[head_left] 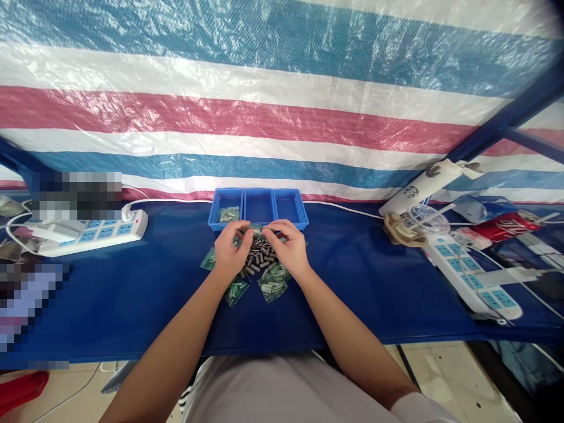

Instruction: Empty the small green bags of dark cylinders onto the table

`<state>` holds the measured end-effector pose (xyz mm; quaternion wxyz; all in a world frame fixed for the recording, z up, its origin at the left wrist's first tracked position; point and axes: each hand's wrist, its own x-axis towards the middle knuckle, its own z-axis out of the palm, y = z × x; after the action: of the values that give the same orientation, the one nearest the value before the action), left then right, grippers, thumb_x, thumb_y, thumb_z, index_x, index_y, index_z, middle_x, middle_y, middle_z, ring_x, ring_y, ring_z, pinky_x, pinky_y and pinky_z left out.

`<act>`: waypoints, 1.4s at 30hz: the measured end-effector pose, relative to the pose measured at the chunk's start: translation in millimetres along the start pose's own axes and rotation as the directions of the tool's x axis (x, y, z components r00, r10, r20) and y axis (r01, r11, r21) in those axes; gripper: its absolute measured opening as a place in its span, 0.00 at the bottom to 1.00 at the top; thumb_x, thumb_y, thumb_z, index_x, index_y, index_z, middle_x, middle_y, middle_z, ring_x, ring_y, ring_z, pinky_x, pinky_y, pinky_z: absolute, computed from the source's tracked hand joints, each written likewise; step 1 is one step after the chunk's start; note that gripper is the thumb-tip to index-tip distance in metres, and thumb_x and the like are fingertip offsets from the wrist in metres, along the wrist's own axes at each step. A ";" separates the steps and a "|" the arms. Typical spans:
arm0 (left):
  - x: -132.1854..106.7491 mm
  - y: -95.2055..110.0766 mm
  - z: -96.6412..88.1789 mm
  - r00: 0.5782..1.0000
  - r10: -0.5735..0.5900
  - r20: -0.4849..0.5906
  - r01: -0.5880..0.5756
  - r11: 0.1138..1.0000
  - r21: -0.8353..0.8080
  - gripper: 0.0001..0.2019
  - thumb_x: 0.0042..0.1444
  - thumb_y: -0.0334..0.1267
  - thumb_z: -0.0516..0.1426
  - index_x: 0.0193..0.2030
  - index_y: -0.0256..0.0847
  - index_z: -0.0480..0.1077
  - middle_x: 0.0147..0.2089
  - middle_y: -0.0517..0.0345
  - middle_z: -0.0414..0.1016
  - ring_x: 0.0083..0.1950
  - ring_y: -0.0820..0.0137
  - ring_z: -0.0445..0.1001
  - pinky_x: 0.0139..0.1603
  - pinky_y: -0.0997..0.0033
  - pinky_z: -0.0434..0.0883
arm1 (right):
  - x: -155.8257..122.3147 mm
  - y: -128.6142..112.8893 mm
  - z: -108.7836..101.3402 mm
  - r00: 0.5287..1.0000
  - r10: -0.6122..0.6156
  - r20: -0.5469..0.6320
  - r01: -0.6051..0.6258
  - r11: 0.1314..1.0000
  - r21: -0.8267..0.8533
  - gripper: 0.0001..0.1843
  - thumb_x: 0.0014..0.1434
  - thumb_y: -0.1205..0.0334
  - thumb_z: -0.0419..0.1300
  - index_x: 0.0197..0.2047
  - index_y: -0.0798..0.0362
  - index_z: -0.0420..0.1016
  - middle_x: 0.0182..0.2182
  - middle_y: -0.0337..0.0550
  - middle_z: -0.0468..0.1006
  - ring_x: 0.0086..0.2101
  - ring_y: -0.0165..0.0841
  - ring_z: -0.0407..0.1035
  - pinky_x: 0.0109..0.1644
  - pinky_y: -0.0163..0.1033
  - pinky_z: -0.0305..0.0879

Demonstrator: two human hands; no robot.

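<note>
Loose heap of small dark grey metal cylinders, short and stubby, dull in sheen, piled every which way in the middle of the blue-covered table, just in front of the tray. Ringed by small clear green-tinted plastic bags, flat and crinkled, each showing pale pieces inside; some tucked under the heap's edge, others fanned out toward the near side.

Left hand on the heap's left flank, fingers curled inward and close together, tips down among the cylinders. Right hand on the right flank, fingers bent and bunched over the far edge of the heap, thumb turned toward the other hand. Cannot tell whether either hand pinches a cylinder or merely rests on the pile. Bare forearms running back to the near edge of the table.

Just behind the heap, a blue plastic three-compartment tray, with one more green-tinted bag in its left compartment.

Farther left, a white power strip with blue sockets. Well off to the right, a second white power strip, a clear lidded plastic cup and a red wrapper. Behind everything, a blue, white and red striped tarpaulin.
</note>
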<state>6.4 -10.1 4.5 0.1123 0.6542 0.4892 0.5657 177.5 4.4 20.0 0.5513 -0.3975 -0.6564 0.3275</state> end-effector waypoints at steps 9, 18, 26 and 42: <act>5.2 2.3 -0.5 0.996 0.079 -0.047 -0.076 0.995 0.057 0.07 0.66 0.39 0.59 0.45 0.42 0.77 0.45 0.54 0.73 0.39 0.73 0.75 0.39 0.71 0.76 | -3.8 4.9 3.0 0.984 0.177 -0.007 -0.177 0.984 -0.006 0.12 0.61 0.51 0.67 0.40 0.48 0.86 0.26 0.40 0.79 0.26 0.32 0.70 0.31 0.38 0.67; 4.7 4.1 -1.6 0.995 0.100 -0.023 -0.098 0.993 0.064 0.08 0.66 0.41 0.58 0.45 0.42 0.78 0.46 0.52 0.71 0.44 0.69 0.75 0.39 0.70 0.78 | -5.7 -2.2 1.1 0.979 0.205 -0.001 -0.205 0.979 0.008 0.17 0.59 0.47 0.67 0.48 0.45 0.83 0.42 0.42 0.84 0.21 0.26 0.62 0.23 0.37 0.62; 4.1 0.8 -1.1 0.996 0.067 0.056 -0.069 0.997 0.042 0.12 0.67 0.44 0.58 0.52 0.43 0.74 0.53 0.48 0.66 0.51 0.64 0.74 0.39 0.68 0.79 | -3.2 3.1 2.4 0.977 0.207 -0.058 -0.206 0.978 0.027 0.16 0.60 0.46 0.66 0.45 0.46 0.82 0.44 0.44 0.84 0.34 0.35 0.75 0.33 0.38 0.72; 0.0 -4.7 1.9 0.998 -0.048 0.048 0.055 0.989 -0.139 0.21 0.70 0.46 0.54 0.65 0.46 0.57 0.60 0.43 0.71 0.43 0.69 0.79 0.42 0.66 0.78 | -2.4 2.7 3.0 0.998 0.030 -0.050 -0.030 0.999 0.014 0.04 0.61 0.63 0.61 0.38 0.49 0.79 0.38 0.43 0.81 0.37 0.34 0.76 0.35 0.37 0.72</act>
<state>5.6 -7.0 0.6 0.1832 0.6443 0.4625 0.5809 175.2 3.5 16.0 0.5652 -0.4117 -0.6342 0.3300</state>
